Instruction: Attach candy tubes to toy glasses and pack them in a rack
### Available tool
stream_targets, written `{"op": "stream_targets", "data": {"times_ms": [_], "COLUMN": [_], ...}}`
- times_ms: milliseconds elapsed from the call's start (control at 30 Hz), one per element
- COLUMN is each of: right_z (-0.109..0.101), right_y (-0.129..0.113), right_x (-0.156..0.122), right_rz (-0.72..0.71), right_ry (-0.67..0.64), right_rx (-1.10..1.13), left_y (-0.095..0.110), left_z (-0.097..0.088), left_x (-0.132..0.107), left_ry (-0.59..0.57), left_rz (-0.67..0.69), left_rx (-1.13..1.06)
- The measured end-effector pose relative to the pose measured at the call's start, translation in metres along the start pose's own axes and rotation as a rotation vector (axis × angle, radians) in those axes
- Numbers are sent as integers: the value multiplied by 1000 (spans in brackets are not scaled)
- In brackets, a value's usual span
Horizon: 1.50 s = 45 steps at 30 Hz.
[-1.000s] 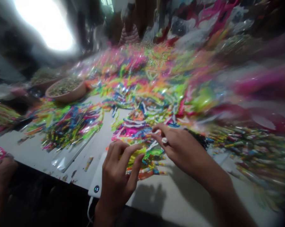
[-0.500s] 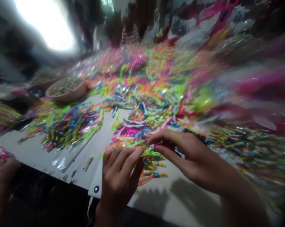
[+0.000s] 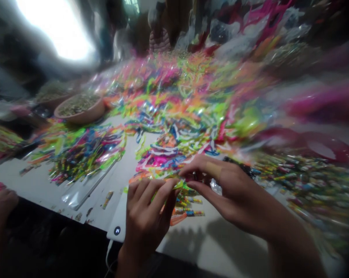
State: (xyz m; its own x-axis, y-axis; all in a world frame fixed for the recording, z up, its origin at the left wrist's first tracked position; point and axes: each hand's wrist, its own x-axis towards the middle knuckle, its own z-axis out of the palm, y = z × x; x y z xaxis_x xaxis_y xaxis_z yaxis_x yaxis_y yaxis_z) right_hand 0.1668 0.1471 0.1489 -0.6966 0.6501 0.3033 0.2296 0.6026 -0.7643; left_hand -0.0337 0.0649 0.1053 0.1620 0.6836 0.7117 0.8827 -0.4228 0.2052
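Two hands closed on neon plastic strips, front edge of the counter.

Left hand [image 3: 145, 220] and right hand [image 3: 235, 189] met over a bunch of neon plastic strips [image 3: 168, 189], fingers [image 3: 160, 195] curled narrowly around it, just behind short striped tubes [image 3: 188, 212]. Much remained heaped: loose neon piles [image 3: 174, 116] spread across the counter [image 3: 212, 243] toward its far edge. A white device [image 3: 118, 222] showed a tiny lit display; no writing was legible.
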Motion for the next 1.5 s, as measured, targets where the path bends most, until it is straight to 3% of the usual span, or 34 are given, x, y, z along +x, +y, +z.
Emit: {"op": "stream_targets", "data": {"times_ms": [267,400,533,667,767,800,900,967,1067,1167,1267,1367,1400,1500], "right_z": [4,8,15,15,9,7,8,15,31,42,42,34,30,24], "right_y": [5,7,14,35,58,66,82,86,85,85,86,81,78,72], "right_x": [-2,6,5,-31,-87,-108,-168,-196,-217,-221,-218,-210,-208,-201], "right_rz": [69,39,84,225,482,569,761,881,937,873,833,830,819,758], "right_ry": [-91,-116,-66,73,239,330,696,888,1036,1071,1123,1131,1117,1047], "right_rx": [-72,-60,-47,103,81,87,156,231,305,347,372,405,413,419], "left_y": [-1,-11,-24,-17,7,18,47,60,69,70,68,66,65,62], "left_z": [5,8,15,31,54,65,107,139,179,197,187,151,136,99], "left_x": [-1,-1,-3,-8,-12,-13,-15,-16,-17,-15,-8,-6,-9,-34], "left_ry": [-7,4,-35,50,95,36,-348,-441,-552,-557,-520,-451,-433,-421], "left_rz": [1,38,92,208,166,131,57,57,29,-3,-23,-109,-186,-708], "left_rx": [17,41,31,79,-143,-231,-319,-258,-223,-249,-325,-443,-504,-919]}}
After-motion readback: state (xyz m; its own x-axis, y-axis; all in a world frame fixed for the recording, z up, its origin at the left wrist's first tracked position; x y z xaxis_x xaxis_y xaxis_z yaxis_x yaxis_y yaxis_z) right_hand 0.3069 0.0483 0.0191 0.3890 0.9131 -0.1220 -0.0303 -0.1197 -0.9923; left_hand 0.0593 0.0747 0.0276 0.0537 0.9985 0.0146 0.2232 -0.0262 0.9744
